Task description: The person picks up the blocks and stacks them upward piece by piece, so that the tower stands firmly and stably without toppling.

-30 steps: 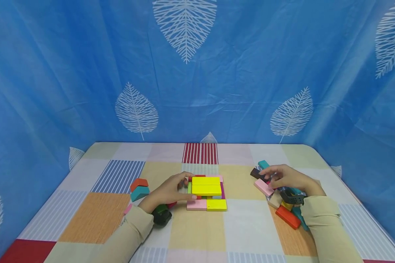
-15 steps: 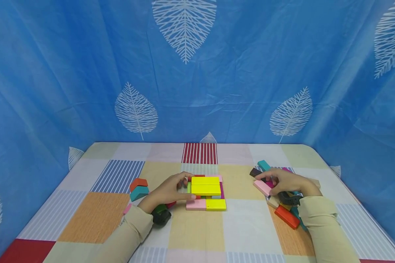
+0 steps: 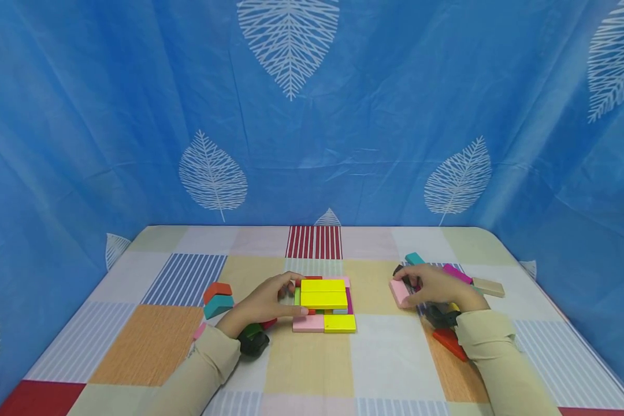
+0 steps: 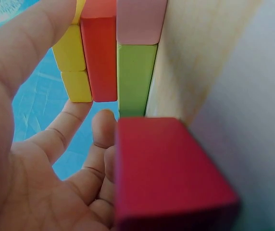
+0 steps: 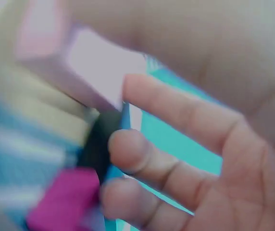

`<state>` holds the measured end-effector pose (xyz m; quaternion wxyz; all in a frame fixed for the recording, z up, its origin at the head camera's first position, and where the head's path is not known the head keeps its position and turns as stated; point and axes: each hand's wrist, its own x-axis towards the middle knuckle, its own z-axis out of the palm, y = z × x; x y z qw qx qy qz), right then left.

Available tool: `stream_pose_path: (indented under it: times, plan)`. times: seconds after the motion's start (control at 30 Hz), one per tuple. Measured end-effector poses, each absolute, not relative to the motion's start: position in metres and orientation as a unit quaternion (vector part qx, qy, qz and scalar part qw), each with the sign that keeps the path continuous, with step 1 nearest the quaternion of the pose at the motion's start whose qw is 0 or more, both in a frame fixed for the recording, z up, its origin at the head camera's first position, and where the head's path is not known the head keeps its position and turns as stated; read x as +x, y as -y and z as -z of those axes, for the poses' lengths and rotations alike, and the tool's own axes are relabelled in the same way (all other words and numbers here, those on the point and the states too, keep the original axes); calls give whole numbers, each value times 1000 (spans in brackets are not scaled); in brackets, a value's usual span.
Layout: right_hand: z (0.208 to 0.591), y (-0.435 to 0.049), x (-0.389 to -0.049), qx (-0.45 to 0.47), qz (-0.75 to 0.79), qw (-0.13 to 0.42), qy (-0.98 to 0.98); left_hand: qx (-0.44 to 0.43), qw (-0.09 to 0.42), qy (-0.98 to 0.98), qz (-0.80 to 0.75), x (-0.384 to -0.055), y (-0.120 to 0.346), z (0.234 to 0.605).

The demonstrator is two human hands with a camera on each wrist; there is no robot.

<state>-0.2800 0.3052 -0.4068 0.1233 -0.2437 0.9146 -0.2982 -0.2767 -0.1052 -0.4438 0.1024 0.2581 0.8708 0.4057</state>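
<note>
Midway along the table stands a low stack of coloured blocks, topped by two yellow blocks (image 3: 323, 294). My left hand (image 3: 267, 297) spans its left side, thumb on the near face and index finger at the far face. The left wrist view shows a red block (image 4: 99, 57) under the yellow ones, with a pink block (image 4: 140, 21) and a green block (image 4: 137, 77) below. My right hand (image 3: 434, 286) pinches another pink block (image 3: 398, 293) between thumb and fingers, tilted over the right-hand pile. Beneath it in the right wrist view are a dark block (image 5: 99, 139) and a magenta block (image 5: 65, 197).
Beside my left forearm sit an orange block (image 3: 218, 292), a teal block (image 3: 219, 305) and a crimson block (image 4: 171, 168). The right pile also has a red block (image 3: 449, 344), a beige block (image 3: 489, 287) and a teal block (image 3: 413, 259). A blue curtain (image 3: 333, 144) hangs behind.
My right hand has taken hold of the pink block and drawn it left, turning it. The red block in the right pile has shifted. My left hand stays at the stack.
</note>
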Motion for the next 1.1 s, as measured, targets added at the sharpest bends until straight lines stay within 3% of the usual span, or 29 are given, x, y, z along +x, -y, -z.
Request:
stream_pose_path:
  times: [0.3,1.1]
  plan:
    - [404,-283,-276,-230,263,120,-929,258,109,-866,-415,-276,107,445]
    - [419,-224,-267,-276,344,-22,-897,271,95,-867,-407,-275,106,445]
